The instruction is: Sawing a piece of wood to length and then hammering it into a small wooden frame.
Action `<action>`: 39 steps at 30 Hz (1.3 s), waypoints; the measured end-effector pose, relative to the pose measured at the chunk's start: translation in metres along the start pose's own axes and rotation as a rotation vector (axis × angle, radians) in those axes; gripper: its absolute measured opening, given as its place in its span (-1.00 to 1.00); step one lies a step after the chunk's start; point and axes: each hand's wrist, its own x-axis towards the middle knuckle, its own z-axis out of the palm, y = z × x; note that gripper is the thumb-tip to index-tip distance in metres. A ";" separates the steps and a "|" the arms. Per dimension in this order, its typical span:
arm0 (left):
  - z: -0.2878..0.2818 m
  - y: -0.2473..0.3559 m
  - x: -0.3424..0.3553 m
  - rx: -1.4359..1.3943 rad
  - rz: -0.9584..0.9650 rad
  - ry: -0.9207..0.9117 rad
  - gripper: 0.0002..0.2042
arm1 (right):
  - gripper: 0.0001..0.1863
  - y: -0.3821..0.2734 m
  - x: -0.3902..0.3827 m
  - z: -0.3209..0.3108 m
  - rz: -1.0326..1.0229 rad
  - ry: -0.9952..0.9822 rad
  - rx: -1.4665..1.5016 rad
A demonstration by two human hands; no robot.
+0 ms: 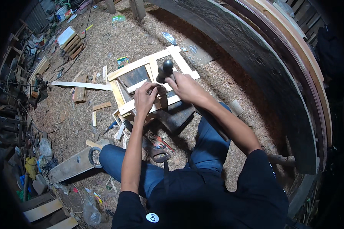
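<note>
Partly hidden wooden frame (153,68), right fingers (172,82) wrapped round hammer (167,67), left fingers (150,86) curled, cannot tell whether grasping anything

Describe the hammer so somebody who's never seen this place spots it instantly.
Find the blue jeans, then the pale wooden frame just beyond them. Over the frame, the right grip holds the hammer, which stands out by its dark, rounded head against the frame's pale bars.

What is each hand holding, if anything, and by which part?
Right hand: a hammer, by its handle. Left hand: fingers bunched over the frame; whether they hold anything cannot be told.
</note>
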 end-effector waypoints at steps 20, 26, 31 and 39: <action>0.007 0.002 0.002 -0.047 -0.113 -0.051 -0.83 | -0.55 0.032 0.015 0.032 0.149 0.200 0.102; 0.007 -0.005 0.015 -0.139 -0.117 0.014 -0.75 | -0.53 0.056 0.038 0.060 0.287 0.109 0.148; 0.010 -0.003 0.008 -0.017 -0.103 0.025 -0.74 | -0.58 0.056 0.042 0.067 0.209 0.173 0.158; 0.002 0.006 0.015 -0.463 -0.118 0.044 -0.66 | -0.72 0.063 0.046 0.037 0.222 -0.068 0.712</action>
